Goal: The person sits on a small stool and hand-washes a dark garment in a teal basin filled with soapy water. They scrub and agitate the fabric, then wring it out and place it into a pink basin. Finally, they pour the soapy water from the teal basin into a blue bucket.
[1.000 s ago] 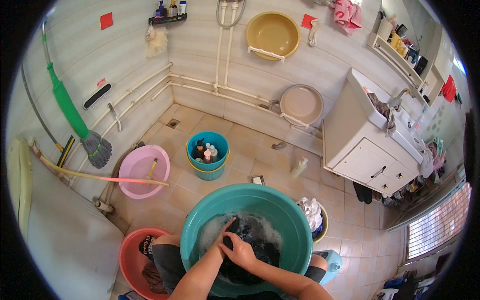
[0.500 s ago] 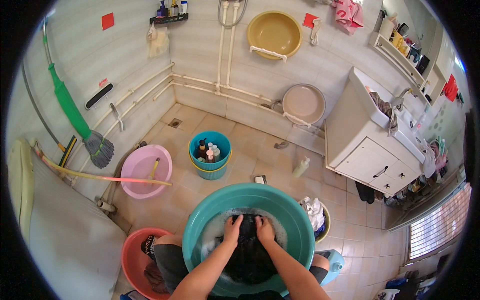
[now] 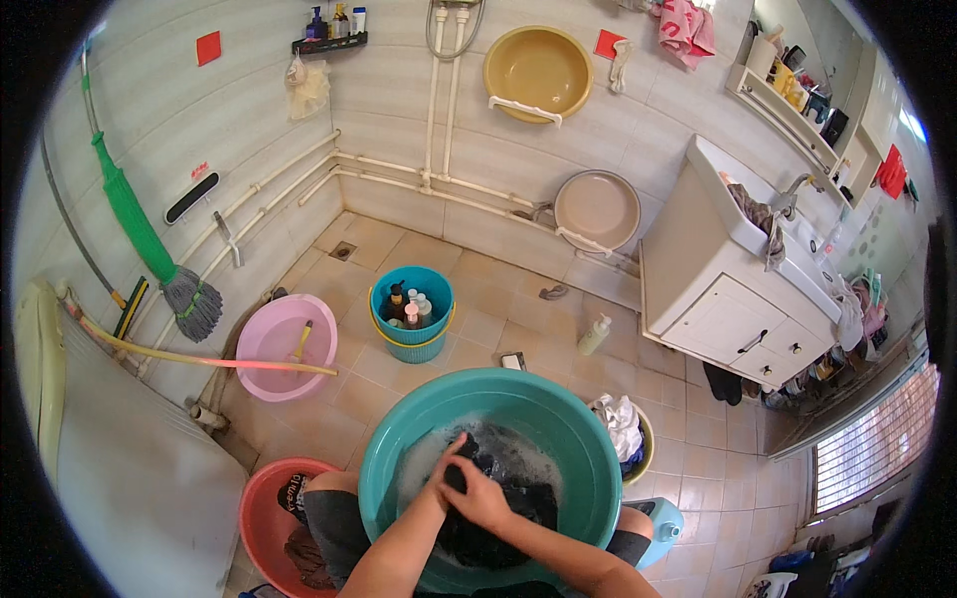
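Note:
A large teal tub (image 3: 394,429) stands between my knees, holding soapy water and a soaked black garment (image 3: 518,508). My left hand (image 3: 446,473) and my right hand (image 3: 482,500) are close together over the left part of the garment. Bunched dark cloth shows between them, gripped by both hands. The right hand partly covers the left, so some fingers are hidden. White foam (image 3: 419,463) floats around the cloth.
A red basin (image 3: 261,528) with clothes is at the left, a pink basin (image 3: 261,344) beyond it. A blue bucket (image 3: 414,349) holds several bottles. Right of the tub are a basket with white cloth (image 3: 620,429), a light-blue jug (image 3: 666,528) and a pale bottle (image 3: 595,335).
My hands, earlier apart on the garment's far part, have come together toward the left, with cloth bunched between them. The view has shifted slightly.

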Demonstrator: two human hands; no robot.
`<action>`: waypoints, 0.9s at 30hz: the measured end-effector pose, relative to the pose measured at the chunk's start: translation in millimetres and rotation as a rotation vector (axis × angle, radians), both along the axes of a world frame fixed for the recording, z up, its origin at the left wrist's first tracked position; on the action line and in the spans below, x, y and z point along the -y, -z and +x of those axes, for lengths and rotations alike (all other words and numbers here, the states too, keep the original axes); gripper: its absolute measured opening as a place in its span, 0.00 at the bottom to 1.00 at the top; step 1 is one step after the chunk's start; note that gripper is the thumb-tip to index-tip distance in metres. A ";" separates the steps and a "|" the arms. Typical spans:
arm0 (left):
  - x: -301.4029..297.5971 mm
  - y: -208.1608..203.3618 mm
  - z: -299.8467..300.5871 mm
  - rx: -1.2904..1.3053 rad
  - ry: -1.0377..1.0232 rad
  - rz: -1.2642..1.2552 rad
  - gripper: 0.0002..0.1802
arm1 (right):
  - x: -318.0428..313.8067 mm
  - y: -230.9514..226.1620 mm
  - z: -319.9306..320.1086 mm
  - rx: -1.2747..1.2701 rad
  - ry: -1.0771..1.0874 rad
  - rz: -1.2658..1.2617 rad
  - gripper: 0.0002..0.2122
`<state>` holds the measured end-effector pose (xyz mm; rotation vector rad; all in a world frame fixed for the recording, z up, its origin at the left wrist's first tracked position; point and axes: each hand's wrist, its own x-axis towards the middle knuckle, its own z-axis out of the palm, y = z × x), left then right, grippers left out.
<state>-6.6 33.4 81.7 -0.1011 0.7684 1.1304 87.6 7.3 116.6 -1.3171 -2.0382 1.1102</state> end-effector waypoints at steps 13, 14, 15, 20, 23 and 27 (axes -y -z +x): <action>-11.0 15.1 29.5 -0.848 0.016 -0.277 0.12 | -65.6 57.8 34.2 0.113 0.496 -0.221 0.19; -11.4 16.3 31.9 -0.916 0.065 -0.169 0.12 | -70.1 56.7 40.6 0.152 0.527 -0.282 0.20; -8.5 -4.5 34.6 -0.926 -0.110 -0.117 0.13 | -74.1 66.3 43.9 0.154 0.569 -0.242 0.19; -13.9 30.5 8.6 -1.050 -0.085 -0.184 0.16 | -56.1 89.5 59.3 0.551 0.116 0.242 0.20; -12.7 53.5 7.2 -1.158 0.034 -0.316 0.19 | -67.6 100.4 64.1 0.629 0.096 -0.150 0.24; -11.7 66.5 11.4 -0.834 -0.043 -0.214 0.24 | -65.0 92.5 41.7 0.244 0.456 -0.255 0.23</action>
